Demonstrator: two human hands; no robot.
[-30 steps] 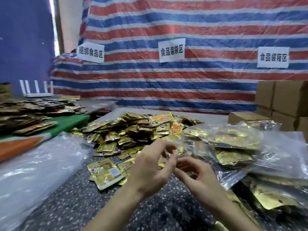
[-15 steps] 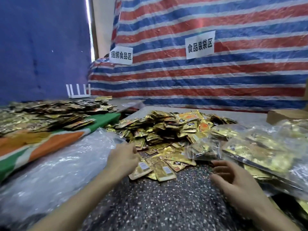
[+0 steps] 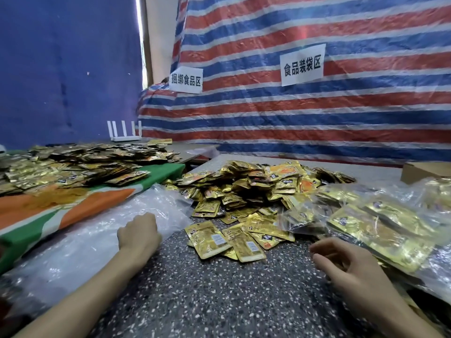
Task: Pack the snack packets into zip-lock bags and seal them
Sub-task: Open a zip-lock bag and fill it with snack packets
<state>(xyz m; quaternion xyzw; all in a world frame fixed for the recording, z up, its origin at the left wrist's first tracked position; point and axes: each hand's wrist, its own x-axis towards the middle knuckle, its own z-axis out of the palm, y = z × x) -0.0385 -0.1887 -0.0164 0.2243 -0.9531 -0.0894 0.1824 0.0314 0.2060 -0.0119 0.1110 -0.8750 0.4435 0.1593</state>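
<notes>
A heap of gold snack packets lies mid-table, with a few loose gold packets nearest me. At the left lies a stack of clear empty zip-lock bags. My left hand rests on its right edge, knuckles up, and its fingers bend down out of sight into the plastic. My right hand hovers over the speckled table with loosely curled fingers and holds nothing. It is just left of the filled zip-lock bags piled at the right.
A second table at the left, under a green and orange cloth, carries many more packets. A white router stands behind it. A cardboard box sits at the far right, and a striped tarp hangs along the back.
My hands, close together over the table a second ago, have parted. The left went to the empty bag stack and the right drew back beside the filled bags. My view turned left.
</notes>
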